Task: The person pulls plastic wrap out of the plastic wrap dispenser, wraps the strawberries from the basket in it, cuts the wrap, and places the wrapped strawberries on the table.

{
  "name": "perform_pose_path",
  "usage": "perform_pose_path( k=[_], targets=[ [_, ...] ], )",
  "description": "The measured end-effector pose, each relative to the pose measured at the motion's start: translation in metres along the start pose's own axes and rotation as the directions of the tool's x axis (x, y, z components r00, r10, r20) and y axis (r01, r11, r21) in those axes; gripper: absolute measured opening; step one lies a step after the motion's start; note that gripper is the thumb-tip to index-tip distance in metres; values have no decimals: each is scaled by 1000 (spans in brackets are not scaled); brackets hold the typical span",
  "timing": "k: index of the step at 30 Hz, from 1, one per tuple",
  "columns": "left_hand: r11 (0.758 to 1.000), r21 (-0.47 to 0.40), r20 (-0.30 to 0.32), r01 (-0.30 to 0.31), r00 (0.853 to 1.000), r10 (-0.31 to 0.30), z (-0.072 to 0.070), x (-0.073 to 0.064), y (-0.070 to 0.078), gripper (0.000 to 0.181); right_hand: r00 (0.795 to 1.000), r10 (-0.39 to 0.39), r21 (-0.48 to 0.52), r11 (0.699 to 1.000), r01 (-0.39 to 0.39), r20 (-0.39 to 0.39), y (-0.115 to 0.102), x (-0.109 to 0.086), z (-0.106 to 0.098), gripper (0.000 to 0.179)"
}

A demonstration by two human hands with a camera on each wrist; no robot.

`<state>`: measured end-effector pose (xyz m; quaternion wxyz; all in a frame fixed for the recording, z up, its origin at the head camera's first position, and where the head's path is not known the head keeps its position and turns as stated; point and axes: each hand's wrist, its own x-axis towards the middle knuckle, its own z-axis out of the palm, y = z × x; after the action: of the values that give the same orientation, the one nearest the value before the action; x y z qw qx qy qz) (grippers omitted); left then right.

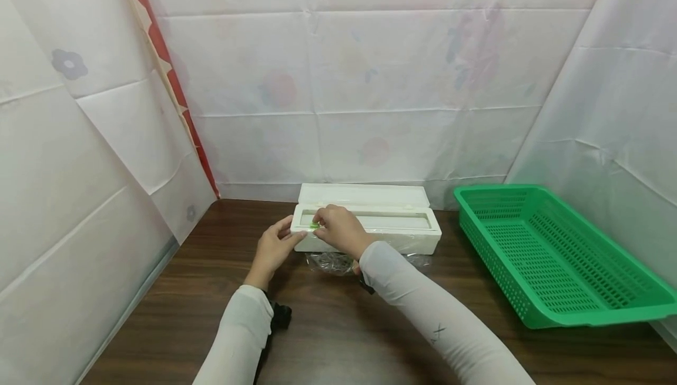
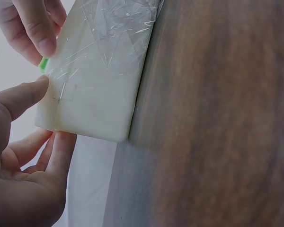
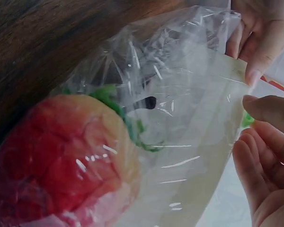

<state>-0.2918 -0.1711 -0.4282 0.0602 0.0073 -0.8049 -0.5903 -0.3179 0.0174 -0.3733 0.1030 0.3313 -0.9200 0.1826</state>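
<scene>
A long white cling film box [image 1: 391,240] lies on the table, its lid [image 1: 365,195] tipped back behind it. My left hand [image 1: 272,250] grips the box's left end, thumb at the front top edge and fingers around the end. At that same corner, the thumb and fingers of my right hand [image 1: 341,232] pinch a small green slide cutter [image 3: 247,120] on the edge. Clear crinkled film [image 1: 329,263] hangs over the box's front. Under it, in the right wrist view, shows a rounded red and yellow fruit-like thing [image 3: 61,161] with green leaves; my right wrist mostly hides it in the head view.
A green perforated plastic basket [image 1: 539,255] stands on the right of the brown wood-grain table [image 1: 328,338]. Pale patterned sheets [image 1: 338,79] close in the back and both sides, close behind the lid.
</scene>
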Motion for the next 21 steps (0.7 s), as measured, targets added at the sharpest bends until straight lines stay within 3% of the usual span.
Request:
perform_pose_path(
  k=[21],
  targets=[
    [1000, 3, 2, -10, 1000, 10, 0, 0, 0, 68, 996, -86, -161, 984, 82, -17, -3, -2, 3, 20]
  ],
)
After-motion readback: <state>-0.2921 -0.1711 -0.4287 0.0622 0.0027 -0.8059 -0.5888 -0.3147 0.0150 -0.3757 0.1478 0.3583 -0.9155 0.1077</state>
